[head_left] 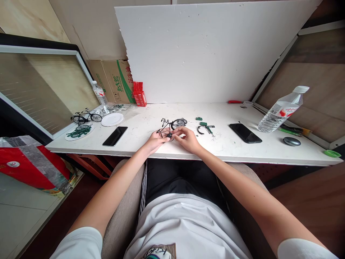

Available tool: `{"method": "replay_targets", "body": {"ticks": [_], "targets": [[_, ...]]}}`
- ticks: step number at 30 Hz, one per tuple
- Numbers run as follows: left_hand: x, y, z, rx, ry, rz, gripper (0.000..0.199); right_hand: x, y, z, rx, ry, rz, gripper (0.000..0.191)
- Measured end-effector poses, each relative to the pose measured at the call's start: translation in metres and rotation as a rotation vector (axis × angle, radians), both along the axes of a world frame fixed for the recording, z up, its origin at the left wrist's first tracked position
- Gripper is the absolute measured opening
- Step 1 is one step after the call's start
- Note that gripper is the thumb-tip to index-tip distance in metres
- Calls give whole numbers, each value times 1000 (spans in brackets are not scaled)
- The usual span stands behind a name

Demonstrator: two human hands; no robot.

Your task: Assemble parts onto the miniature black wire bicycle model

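Near the table's front edge, a small black model bicycle (178,124) is held between both of my hands, one wheel pointing away from me. My left hand (155,141) is closed around its near left side, by the frame. From the right, the fingers of my right hand (186,138) pinch at a small dark part low on the model; the fingertips hide its exact shape. Just to the right lie green and black small parts (207,129), with green blocks (198,118) behind them.
On the white table (172,149) are two phones (115,136), (245,133). At left stand another model bicycle (86,117), green parts on a plate (78,133), a white plate (112,119) and a bottle (99,93). A bottle (283,109) and a round dark case (291,141) are at right.
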State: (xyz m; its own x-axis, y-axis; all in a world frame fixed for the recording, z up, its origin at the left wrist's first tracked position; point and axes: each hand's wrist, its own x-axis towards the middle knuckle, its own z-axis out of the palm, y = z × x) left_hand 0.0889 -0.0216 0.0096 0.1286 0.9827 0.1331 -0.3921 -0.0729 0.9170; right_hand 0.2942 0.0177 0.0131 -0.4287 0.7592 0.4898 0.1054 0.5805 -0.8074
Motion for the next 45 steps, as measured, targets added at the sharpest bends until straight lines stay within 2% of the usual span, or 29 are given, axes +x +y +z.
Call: {"method": "replay_targets", "body": {"ticks": [20,26,34,40,45], "targets": [[-2,4,-4,-17,15,-17,57,1,0,0,3,-49,-34,22],[-2,3,-4,37,35,-25,55,2,0,1,22,-51,-65,23],[1,5,-10,93,108,73,51,1,1,0,32,23,-97,22],[4,5,-13,44,141,156,60,2,-3,4,60,74,-115,21],[7,3,-12,79,207,189,56,1,-4,5,95,67,-80,23]]}}
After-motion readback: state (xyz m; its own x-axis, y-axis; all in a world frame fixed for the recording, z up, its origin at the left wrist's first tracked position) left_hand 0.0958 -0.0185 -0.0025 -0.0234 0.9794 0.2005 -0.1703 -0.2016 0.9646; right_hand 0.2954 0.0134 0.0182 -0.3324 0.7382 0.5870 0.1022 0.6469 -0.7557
